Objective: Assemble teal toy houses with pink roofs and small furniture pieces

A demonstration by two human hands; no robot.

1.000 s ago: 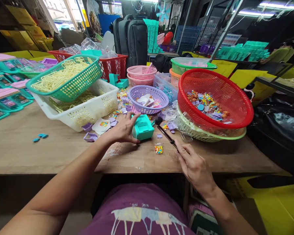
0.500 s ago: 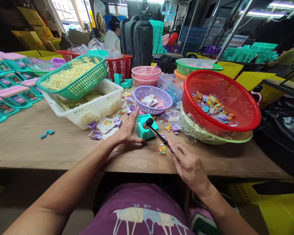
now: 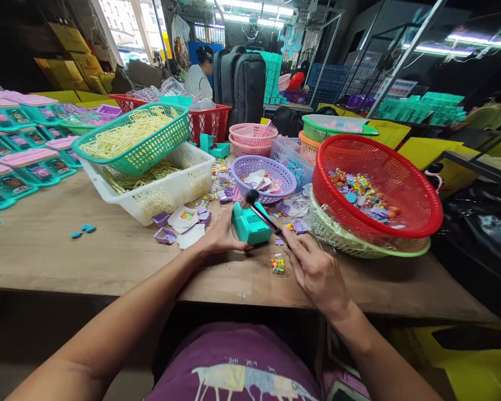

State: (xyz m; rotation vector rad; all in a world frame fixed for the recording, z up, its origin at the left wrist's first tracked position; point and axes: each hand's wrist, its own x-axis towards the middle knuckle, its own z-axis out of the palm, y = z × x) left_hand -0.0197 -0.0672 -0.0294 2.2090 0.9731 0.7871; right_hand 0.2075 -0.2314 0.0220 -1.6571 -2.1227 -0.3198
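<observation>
My left hand (image 3: 222,234) braces a small teal plastic box (image 3: 254,227) against the tabletop, fingers along its left side and thumb at its near edge. In my right hand (image 3: 315,270) is a small hammer (image 3: 264,214), gripped by its dark handle. The black hammer head (image 3: 251,196) is over the top of the box; whether it touches cannot be made out. A clear packet of colourful little pieces (image 3: 278,265) lies just left of my right hand. Purple plastic parts (image 3: 165,235) and white cards (image 3: 191,236) lie left of the box.
Beyond the box stands a purple basket (image 3: 264,192). A tilted red basket (image 3: 378,184) of small parts is at right. A teal basket (image 3: 150,146) of yellow strands rests on a white bin (image 3: 150,203) at left. Pink-lidded teal sets (image 3: 29,167) line the far left; a person (image 3: 199,81) sits behind.
The view has tilted up slightly. My left fingers have lowered along the box, which looks turned a little. The hammer stays over it in my right hand.
</observation>
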